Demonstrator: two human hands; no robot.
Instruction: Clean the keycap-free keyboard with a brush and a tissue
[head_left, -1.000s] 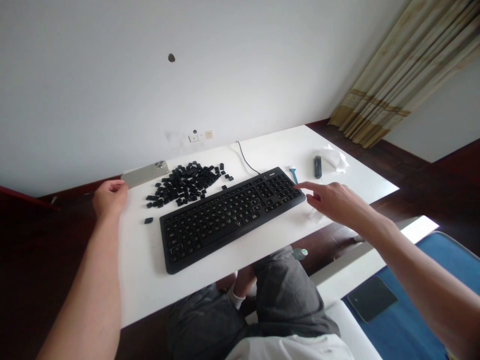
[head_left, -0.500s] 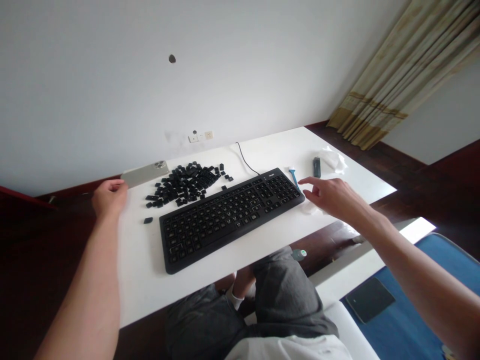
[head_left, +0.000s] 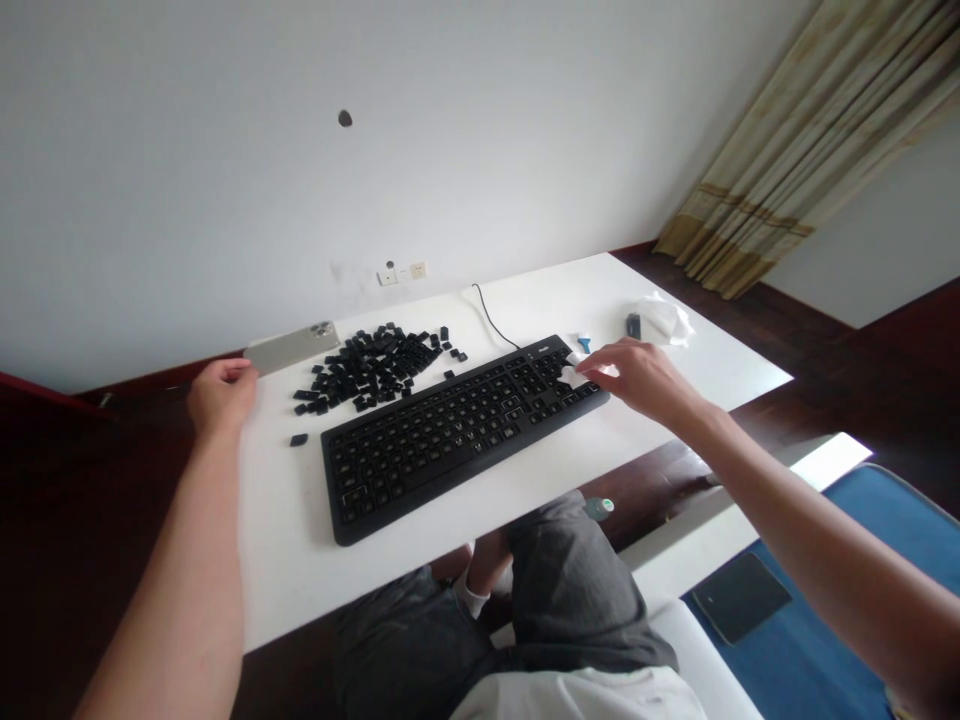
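Note:
My right hand (head_left: 628,375) pinches a crumpled white tissue (head_left: 575,372) over the right end of a black keyboard (head_left: 450,455). Most keycaps are off it, so the bare key sockets show. At the table's left edge rests my left hand (head_left: 223,392), its fingers curled in and nothing visible in them, beside the near end of a phone (head_left: 292,347) lying flat. A heap of loose black keycaps (head_left: 375,365) lies behind the keyboard, and one keycap (head_left: 298,440) sits apart. Just past my right fingers is a blue-and-white brush-like tool (head_left: 583,342), its handle mostly hidden.
A small black object (head_left: 634,326) lies against a crumpled white tissue pile (head_left: 666,322) at the back right. The keyboard cable (head_left: 491,318) runs toward the wall. Below the white table (head_left: 277,590), a dark flat device (head_left: 742,597) lies on a blue surface.
My right hand has moved left onto the keyboard's right end and now holds the white tissue, which lay beside the keyboard before. My left hand has hardly moved.

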